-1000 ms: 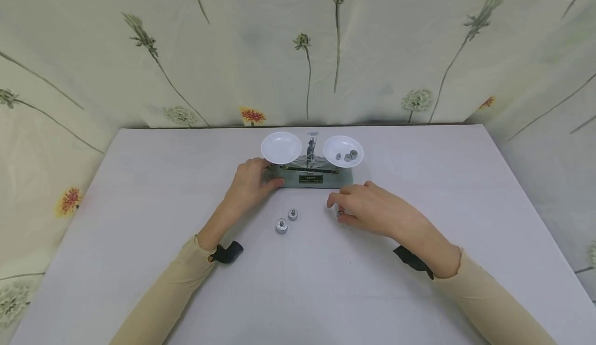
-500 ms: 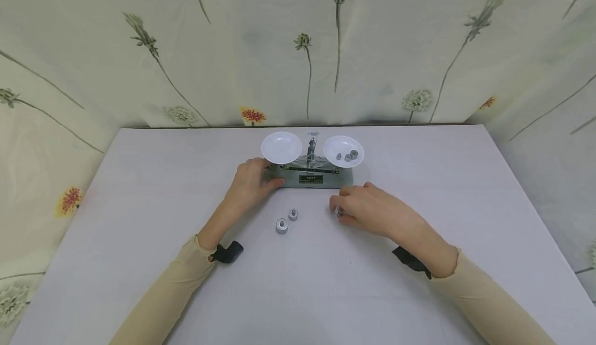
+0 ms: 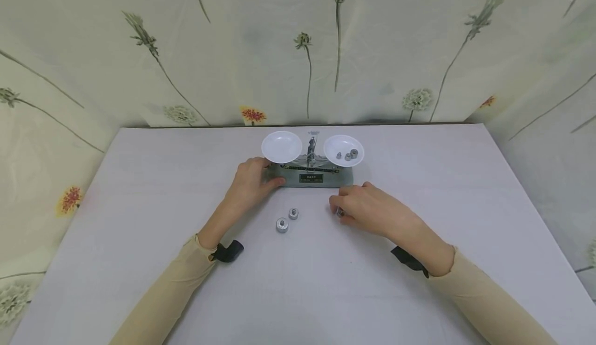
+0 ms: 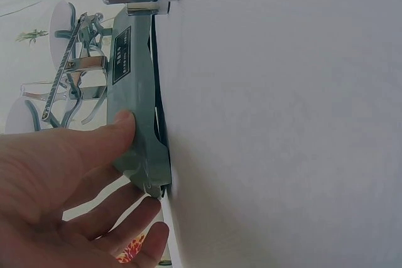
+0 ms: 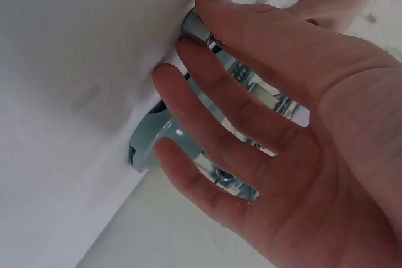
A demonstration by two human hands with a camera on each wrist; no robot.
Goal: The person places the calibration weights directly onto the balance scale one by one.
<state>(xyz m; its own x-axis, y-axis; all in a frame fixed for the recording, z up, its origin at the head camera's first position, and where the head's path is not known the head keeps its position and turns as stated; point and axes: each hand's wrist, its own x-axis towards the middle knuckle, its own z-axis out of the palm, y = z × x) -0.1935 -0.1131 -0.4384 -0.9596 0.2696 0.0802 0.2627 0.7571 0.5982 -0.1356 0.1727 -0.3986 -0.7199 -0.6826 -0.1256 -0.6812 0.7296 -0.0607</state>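
Note:
A balance scale (image 3: 311, 178) with a grey-green base and two white pans stands toward the back of the table. My left hand (image 3: 251, 182) holds the left end of its base, thumb on the front face and fingers round the end. In front of the base's right end, my right hand (image 3: 372, 208) pinches a small metal weight (image 5: 197, 28) between thumb and fingertips, low by the tabletop. Two more knobbed weights, a larger one (image 3: 281, 225) and a smaller one (image 3: 293, 213), stand in front of the scale. The right pan (image 3: 331, 159) bears three small weights.
The left pan (image 3: 281, 147) sits beside the scale's upright pointer. White cloth covers the table (image 3: 298, 293), whose far edge meets a flowered curtain (image 3: 261, 65) just behind the scale. Black straps (image 3: 228, 252) are on both wrists.
The right fingertips have drawn in slightly around the small weight. My left hand, the scale and the other weights look the same.

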